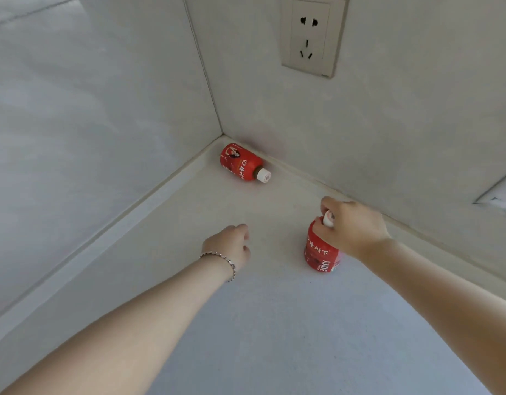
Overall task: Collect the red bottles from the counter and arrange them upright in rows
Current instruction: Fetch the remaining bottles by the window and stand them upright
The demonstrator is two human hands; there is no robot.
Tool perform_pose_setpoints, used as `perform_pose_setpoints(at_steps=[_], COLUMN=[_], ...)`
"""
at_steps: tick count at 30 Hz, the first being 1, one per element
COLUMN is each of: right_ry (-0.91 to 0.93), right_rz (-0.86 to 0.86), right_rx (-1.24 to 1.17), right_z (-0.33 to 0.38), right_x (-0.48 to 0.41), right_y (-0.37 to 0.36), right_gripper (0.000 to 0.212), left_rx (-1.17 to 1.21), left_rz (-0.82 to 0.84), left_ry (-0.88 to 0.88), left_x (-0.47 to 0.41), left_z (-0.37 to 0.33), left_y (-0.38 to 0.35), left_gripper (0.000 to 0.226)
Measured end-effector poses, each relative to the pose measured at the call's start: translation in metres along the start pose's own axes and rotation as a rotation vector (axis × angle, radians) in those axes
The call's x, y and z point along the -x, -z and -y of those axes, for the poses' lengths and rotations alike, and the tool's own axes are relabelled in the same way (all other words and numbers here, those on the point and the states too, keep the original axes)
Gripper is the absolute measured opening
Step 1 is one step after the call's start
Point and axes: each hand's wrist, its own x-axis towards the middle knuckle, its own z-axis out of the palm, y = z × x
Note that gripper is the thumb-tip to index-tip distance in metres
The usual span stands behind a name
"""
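One red bottle [240,162] with a white cap lies on its side in the far corner of the pale counter [274,323], its cap pointing right. A second red bottle [320,256] stands upright to the right. My right hand [351,226] grips this bottle from above, fingers wrapped around its white cap and neck. My left hand [230,242], with a bracelet on the wrist, hovers over the counter's middle, fingers loosely curled and holding nothing. It is a little short of the lying bottle.
Two grey walls meet at the corner behind the lying bottle. A beige wall socket [313,35] sits high on the right wall. A pale object's edge [500,193] shows at the far right.
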Motion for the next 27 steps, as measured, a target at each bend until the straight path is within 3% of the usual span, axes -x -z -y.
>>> perform_pose_setpoints(at_steps=[7,10,13,16,20,23,27], right_ry=[0.086,0.116,0.125,0.133,0.108,0.080,0.060], right_rz=[-0.030,-0.007,0.013,0.028,0.034,0.051,0.062], right_rx=[0.006,0.001,-0.003,-0.013,-0.018,-0.031,-0.014], right_z=[0.006,0.004,0.005,0.008,0.009,0.008,0.005], right_x=[-0.023,-0.029,-0.036,-0.039,-0.036,-0.029,-0.011], right_y=[-0.010,-0.010,-0.010,-0.010,-0.007,-0.005,-0.001], right_gripper=[0.014,0.016,0.017,0.017,0.017,0.017,0.013], left_rx=[-0.261,-0.580,-0.816,-0.836,-0.686,-0.236,0.300], left_rz=[-0.253,-0.239,-0.224,-0.244,-0.306,-0.308,-0.356], left_ry=[-0.225,-0.266,-0.315,-0.333,-0.305,-0.338,-0.103], left_x=[-0.105,-0.135,-0.145,-0.148,-0.123,-0.099,-0.056], left_z=[-0.036,-0.040,-0.039,-0.040,-0.029,-0.020,-0.007], left_y=[0.022,0.023,0.018,0.017,0.033,0.041,0.052], left_gripper=[0.055,0.062,0.061,0.049,0.051,0.045,0.021])
